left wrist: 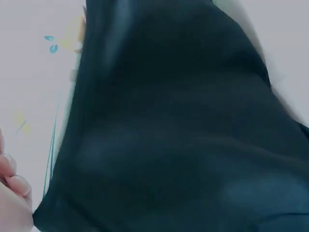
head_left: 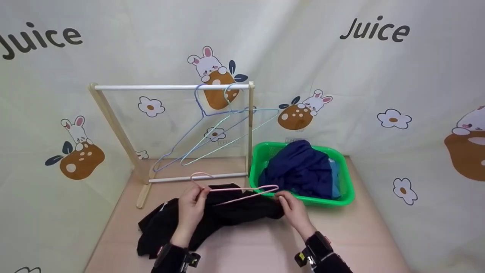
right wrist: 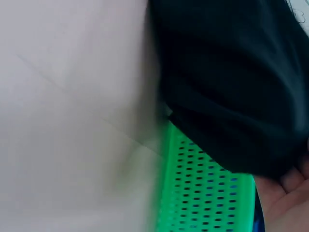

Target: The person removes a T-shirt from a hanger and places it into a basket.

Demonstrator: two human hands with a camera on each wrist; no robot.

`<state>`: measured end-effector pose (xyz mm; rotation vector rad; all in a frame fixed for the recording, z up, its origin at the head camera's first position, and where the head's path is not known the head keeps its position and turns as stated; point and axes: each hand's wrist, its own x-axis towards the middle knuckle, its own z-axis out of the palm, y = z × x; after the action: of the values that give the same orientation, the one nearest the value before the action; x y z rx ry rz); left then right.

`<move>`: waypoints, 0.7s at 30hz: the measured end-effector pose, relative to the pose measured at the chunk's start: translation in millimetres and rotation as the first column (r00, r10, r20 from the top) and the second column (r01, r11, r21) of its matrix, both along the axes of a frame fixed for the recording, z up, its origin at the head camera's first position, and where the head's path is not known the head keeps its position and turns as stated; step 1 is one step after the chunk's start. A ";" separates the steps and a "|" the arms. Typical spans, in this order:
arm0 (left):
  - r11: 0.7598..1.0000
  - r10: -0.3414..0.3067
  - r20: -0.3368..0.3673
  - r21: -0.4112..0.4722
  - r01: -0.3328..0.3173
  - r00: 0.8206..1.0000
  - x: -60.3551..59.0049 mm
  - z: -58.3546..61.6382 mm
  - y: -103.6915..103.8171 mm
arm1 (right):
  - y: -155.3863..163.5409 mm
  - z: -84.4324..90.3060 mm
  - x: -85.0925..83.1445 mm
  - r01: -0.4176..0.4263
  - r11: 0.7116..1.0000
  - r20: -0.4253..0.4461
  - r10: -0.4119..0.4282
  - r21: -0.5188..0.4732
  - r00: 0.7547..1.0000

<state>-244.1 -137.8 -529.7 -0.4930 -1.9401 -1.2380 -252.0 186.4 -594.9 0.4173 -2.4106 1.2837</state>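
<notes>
A pink clothes hanger [head_left: 231, 189] lies across the upper edge of a black garment [head_left: 235, 212] in the head view. My left hand [head_left: 192, 208] pinches the hanger just below its hook. At the garment's right end, my right hand [head_left: 296, 213] grips the black cloth, close to the hanger's right shoulder. Dark cloth [left wrist: 169, 116] fills most of the left wrist view, with curled fingers at the lower left edge. The right wrist view shows the cloth [right wrist: 231, 82] hanging from my right hand [right wrist: 289, 203]. Part of the hanger's lower bar is hidden by the garment.
Behind stands a drying rack with a white top rail [head_left: 151, 87], from which a blue hanger [head_left: 178, 142] and a mint hanger [head_left: 212, 137] hang. A green basket [head_left: 346, 178] at the right holds dark blue cloth [head_left: 299, 170] and a lighter blue piece.
</notes>
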 end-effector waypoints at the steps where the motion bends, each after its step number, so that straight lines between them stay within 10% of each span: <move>1: 1.000 0.000 -0.012 -0.026 0.000 1.000 -0.5 -0.5 2.4 | -0.4 1.9 -0.4 -0.022 1.000 -0.006 0.022 -0.015 1.000; 12: 0.974 -0.028 -0.114 -0.229 0.001 0.993 -2.8 -2.6 26.9 | -10.1 14.0 -0.6 -0.101 0.984 -0.253 0.136 0.148 0.958; 21: 0.961 -0.045 -0.146 -0.276 0.003 0.988 -3.0 -6.4 35.7 | -18.7 9.6 2.4 -0.107 0.976 -0.226 0.150 0.191 0.963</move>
<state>-247.2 -102.1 -536.1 -0.7331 -1.9888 -0.9196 -249.6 167.6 -585.3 0.7470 -2.3292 1.0055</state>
